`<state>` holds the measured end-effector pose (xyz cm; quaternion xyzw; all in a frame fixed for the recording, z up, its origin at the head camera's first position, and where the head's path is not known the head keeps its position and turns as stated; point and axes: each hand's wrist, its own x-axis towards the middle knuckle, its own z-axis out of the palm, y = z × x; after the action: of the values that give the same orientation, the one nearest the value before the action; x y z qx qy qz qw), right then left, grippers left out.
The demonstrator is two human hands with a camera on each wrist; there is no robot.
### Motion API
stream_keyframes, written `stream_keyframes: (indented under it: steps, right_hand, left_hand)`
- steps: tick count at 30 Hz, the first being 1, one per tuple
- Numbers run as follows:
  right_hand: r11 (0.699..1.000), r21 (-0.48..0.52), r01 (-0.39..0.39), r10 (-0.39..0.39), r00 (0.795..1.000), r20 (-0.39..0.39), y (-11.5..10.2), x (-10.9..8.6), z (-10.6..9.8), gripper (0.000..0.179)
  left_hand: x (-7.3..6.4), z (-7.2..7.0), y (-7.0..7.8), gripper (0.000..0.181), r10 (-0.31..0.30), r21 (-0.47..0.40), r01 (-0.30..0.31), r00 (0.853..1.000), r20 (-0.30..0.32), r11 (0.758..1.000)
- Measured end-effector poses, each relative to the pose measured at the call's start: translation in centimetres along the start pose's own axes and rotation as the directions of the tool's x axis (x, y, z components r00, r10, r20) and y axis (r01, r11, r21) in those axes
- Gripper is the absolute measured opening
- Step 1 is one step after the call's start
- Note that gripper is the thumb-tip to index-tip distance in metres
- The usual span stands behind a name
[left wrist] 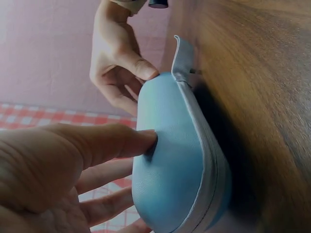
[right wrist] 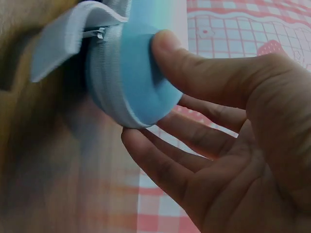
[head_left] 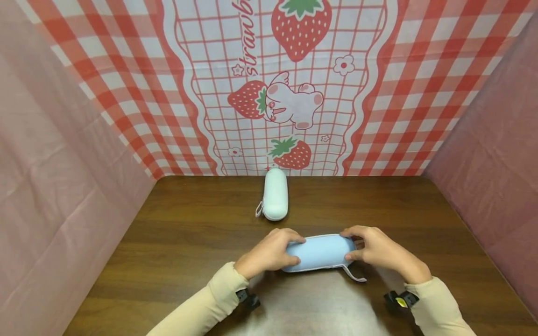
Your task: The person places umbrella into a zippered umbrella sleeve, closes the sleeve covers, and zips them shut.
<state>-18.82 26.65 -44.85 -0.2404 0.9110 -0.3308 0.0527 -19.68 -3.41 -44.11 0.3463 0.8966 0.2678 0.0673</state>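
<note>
A light blue zippered case (head_left: 321, 252) lies lengthwise between both hands, close over the wooden table. My left hand (head_left: 271, 252) grips its left end, thumb on the near side and fingers on the far side. At the other end, my right hand (head_left: 380, 249) holds the case between thumb and fingers. The right wrist view shows the zipper (right wrist: 109, 73) running around the case's end, with a grey fabric pull strap (right wrist: 60, 43) hanging off it. That strap sticks out toward the near right in the head view.
Behind the blue case, a pale mint zippered case (head_left: 276, 195) with a small loop stands near the table's back edge. The brown wooden table (head_left: 189, 224) is bounded by a strawberry-print checked cloth (head_left: 294, 93) at the back and pink cloth (head_left: 63, 163) at the sides.
</note>
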Motion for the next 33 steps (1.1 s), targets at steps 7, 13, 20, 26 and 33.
stream_keyframes:
  steps: [7, 13, 20, 26, 33]
  right_hand:
    - [0.998, -0.061, 0.011, -0.014, 0.998, -0.056, 0.4, -1.0, -0.7, 0.045]
    - [0.996, -0.09, 0.001, -0.01, 0.995, -0.102, 0.6, -1.3, -0.7, 0.041]
    - [0.994, -0.112, -0.012, 0.0, 0.994, -0.109, 0.9, -1.3, -0.4, 0.041]
    - [0.992, -0.126, -0.019, 0.005, 0.994, -0.111, 0.8, -1.2, -0.3, 0.046]
    - [0.982, -0.184, 0.051, -0.075, 0.989, -0.129, 0.2, -0.6, 0.6, 0.058]
  left_hand:
    - [1.1, 0.6, 1.1, 0.045, -0.038, 0.047, 0.038, 0.999, -0.004, 0.998]
    - [2.0, 0.8, 1.0, 0.043, -0.041, 0.086, 0.047, 0.996, -0.076, 0.995]
    - [2.7, 1.0, 0.2, 0.038, -0.063, 0.063, 0.08, 0.969, -0.237, 0.995]
    - [4.1, 1.0, 0.0, 0.036, -0.077, 0.073, 0.1, 0.96, -0.269, 0.992]
    - [6.0, 0.7, 0.0, 0.036, -0.109, 0.071, 0.132, 0.956, -0.271, 0.989]
